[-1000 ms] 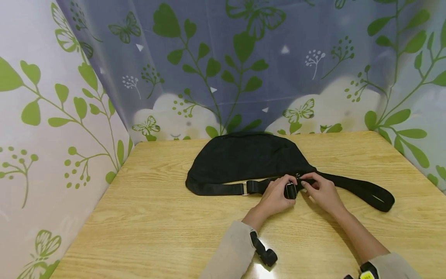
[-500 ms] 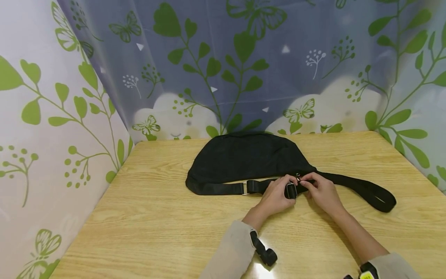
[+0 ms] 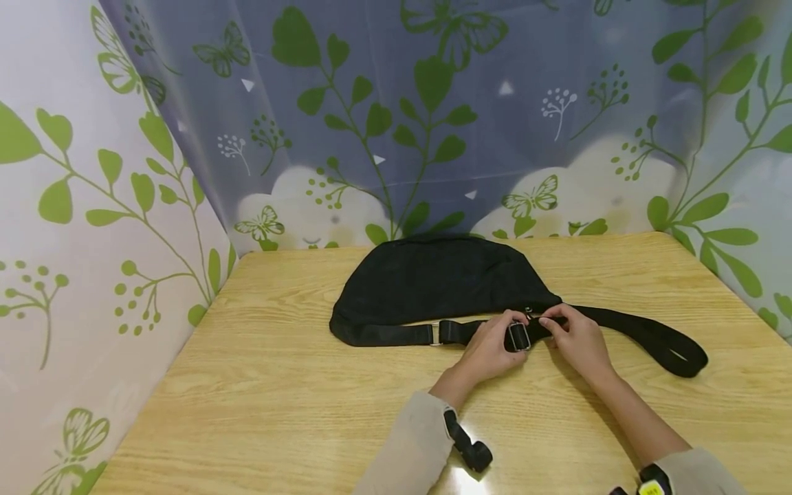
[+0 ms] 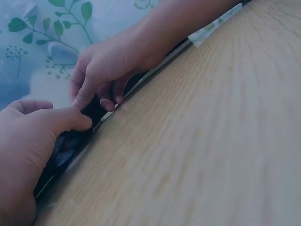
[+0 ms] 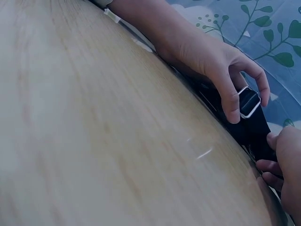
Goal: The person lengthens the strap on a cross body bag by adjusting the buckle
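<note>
A black waist bag (image 3: 439,275) lies flat at the back of the table, its strap running along the front side. My left hand (image 3: 491,347) grips the strap at a metal slider buckle (image 3: 518,337), which also shows between thumb and fingers in the right wrist view as a silver-rimmed buckle (image 5: 250,104). Just right of it, my right hand (image 3: 578,344) pinches the black strap (image 3: 540,330) between thumb and fingers. In the left wrist view the right hand (image 4: 110,66) works close beside the left thumb. Fingers hide part of the strap.
A strap loop (image 3: 662,340) extends right across the wooden table (image 3: 278,412). Another metal slider (image 3: 436,334) sits on the strap to the left. A small metal hook (image 3: 529,313) shows by the bag's corner. Patterned cloth (image 3: 346,124) hangs behind the table.
My right hand has slid slightly right along the strap, away from the small metal hook. The buckle in my left hand has tilted and shows more. The loop's end has crept right.
</note>
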`<state>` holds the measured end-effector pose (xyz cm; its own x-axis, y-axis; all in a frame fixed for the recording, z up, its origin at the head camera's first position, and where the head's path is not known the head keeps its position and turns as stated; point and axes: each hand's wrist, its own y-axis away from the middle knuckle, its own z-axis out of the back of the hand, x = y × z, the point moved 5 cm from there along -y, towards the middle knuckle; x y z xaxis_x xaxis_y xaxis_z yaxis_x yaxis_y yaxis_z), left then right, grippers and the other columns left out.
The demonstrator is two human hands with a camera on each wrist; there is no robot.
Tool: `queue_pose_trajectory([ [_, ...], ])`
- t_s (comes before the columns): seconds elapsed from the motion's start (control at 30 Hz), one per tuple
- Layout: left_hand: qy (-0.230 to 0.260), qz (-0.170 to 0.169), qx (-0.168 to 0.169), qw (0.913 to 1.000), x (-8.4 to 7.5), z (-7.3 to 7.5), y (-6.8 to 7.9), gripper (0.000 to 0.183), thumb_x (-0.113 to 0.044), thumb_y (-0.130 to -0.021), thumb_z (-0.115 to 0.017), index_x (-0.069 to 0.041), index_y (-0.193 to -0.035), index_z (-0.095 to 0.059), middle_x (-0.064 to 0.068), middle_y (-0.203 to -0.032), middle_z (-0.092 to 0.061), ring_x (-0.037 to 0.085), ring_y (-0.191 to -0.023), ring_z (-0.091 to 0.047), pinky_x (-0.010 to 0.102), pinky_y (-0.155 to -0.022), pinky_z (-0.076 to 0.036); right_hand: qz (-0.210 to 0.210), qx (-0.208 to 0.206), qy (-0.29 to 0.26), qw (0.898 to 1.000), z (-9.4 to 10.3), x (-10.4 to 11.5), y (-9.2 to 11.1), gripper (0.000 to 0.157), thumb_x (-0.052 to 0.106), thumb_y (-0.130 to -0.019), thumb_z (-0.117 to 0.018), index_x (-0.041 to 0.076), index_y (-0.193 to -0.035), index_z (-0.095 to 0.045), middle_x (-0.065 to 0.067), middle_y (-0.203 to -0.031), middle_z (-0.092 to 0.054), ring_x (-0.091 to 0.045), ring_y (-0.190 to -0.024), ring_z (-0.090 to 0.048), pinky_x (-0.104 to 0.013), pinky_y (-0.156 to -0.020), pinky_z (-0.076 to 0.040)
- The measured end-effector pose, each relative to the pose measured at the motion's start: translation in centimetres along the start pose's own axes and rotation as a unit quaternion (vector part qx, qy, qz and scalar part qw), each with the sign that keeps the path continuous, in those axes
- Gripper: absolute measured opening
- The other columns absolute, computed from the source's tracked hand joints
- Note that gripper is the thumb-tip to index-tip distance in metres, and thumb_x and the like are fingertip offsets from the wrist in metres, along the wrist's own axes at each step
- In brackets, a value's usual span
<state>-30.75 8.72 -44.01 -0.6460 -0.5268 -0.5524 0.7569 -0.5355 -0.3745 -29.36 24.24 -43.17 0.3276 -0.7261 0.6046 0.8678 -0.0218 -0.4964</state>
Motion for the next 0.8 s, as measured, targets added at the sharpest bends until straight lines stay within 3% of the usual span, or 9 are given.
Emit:
queue_pose_trajectory([
  [0.1, -0.016, 0.006, -0.022, 0.9996, -0.2, 0.3, 0.3, 0.048, -0.026, -0.079, -0.072, -0.021, -0.122, -0.051, -0.004, -0.112, -0.056, 0.008, -0.1, -0.049, 0.021, -0.085, -0.037, -0.009, -0.011, 0.015, 1.0, 0.1, -0.2, 0.2, 0.01, 0.014, -0.086, -0.066, 0.005, -0.089, -0.062, -0.007, -0.075, -0.061, -0.011, -0.05, -0.054, -0.027, -0.049, -0.039],
  [0.2, -0.059, -0.006, -0.07, 0.9958, -0.4, 0.9, 1.0, 0.043, -0.028, -0.085, -0.065, -0.018, -0.125, -0.052, -0.004, -0.117, -0.055, 0.01, -0.105, -0.048, 0.021, -0.088, -0.036, -0.018, -0.027, 0.032, 0.999, 0.2, -0.4, 0.4, 0.009, 0.013, -0.085, -0.067, 0.005, -0.088, -0.063, -0.006, -0.078, -0.059, -0.013, -0.054, -0.049, -0.03, -0.051, -0.038],
  [0.33, -0.135, -0.031, -0.154, 0.9784, 0.1, 2.7, 2.3, 0.031, -0.017, -0.089, -0.06, -0.014, -0.119, -0.058, -0.001, -0.113, -0.057, 0.013, -0.106, -0.049, 0.027, -0.091, -0.036, -0.021, -0.041, 0.042, 0.998, 0.2, -0.5, 0.4, 0.007, 0.012, -0.084, -0.067, 0.006, -0.087, -0.063, -0.006, -0.08, -0.057, -0.015, -0.057, -0.045, -0.032, -0.052, -0.035],
  [0.43, -0.184, -0.03, -0.19, 0.9639, 1.4, 4.5, 3.4, 0.025, -0.01, -0.087, -0.061, -0.013, -0.112, -0.062, 0.0, -0.107, -0.058, 0.016, -0.101, -0.051, 0.029, -0.089, -0.038, -0.007, -0.047, 0.048, 0.998, 0.3, -0.2, 0.2, 0.006, 0.012, -0.084, -0.066, 0.008, -0.087, -0.063, -0.005, -0.081, -0.056, -0.015, -0.057, -0.044, -0.032, -0.051, -0.035],
  [0.53, -0.206, -0.013, -0.173, 0.9632, 3.1, 6.2, 4.8, 0.024, -0.012, -0.088, -0.06, -0.013, -0.112, -0.062, 0.0, -0.107, -0.058, 0.017, -0.1, -0.051, 0.032, -0.09, -0.038, 0.041, -0.063, 0.065, 0.995, 0.4, 0.4, 0.1, 0.005, 0.012, -0.081, -0.068, 0.011, -0.084, -0.065, -0.003, -0.083, -0.057, -0.017, -0.063, -0.047, -0.034, -0.052, -0.037],
  [0.67, -0.198, 0.008, -0.1, 0.9751, 5.0, 7.6, 6.8, 0.031, -0.018, -0.094, -0.053, -0.011, -0.124, -0.057, 0.003, -0.116, -0.055, 0.019, -0.107, -0.048, 0.035, -0.092, -0.037, 0.158, -0.08, 0.076, 0.981, 0.3, 1.6, 0.1, 0.008, 0.01, -0.075, -0.07, 0.011, -0.082, -0.067, -0.004, -0.087, -0.059, -0.025, -0.081, -0.05, -0.041, -0.065, -0.041],
  [0.73, -0.194, 0.016, -0.071, 0.9784, 5.7, 8.0, 7.5, 0.034, -0.02, -0.096, -0.05, -0.01, -0.129, -0.053, 0.004, -0.121, -0.055, 0.019, -0.11, -0.047, 0.035, -0.094, -0.036, 0.206, -0.07, 0.073, 0.973, 0.0, 2.2, 0.3, 0.009, 0.012, -0.074, -0.071, 0.011, -0.082, -0.066, -0.005, -0.089, -0.06, -0.028, -0.086, -0.05, -0.044, -0.073, -0.04],
  [0.8, -0.188, 0.019, -0.051, 0.9808, 6.1, 8.2, 7.8, 0.036, -0.02, -0.097, -0.048, -0.008, -0.131, -0.05, 0.005, -0.124, -0.054, 0.021, -0.114, -0.047, 0.036, -0.096, -0.034, 0.228, -0.05, 0.073, 0.97, -0.4, 2.8, 0.6, 0.016, 0.019, -0.075, -0.072, 0.009, -0.085, -0.066, -0.005, -0.089, -0.06, -0.028, -0.085, -0.051, -0.045, -0.078, -0.038],
])
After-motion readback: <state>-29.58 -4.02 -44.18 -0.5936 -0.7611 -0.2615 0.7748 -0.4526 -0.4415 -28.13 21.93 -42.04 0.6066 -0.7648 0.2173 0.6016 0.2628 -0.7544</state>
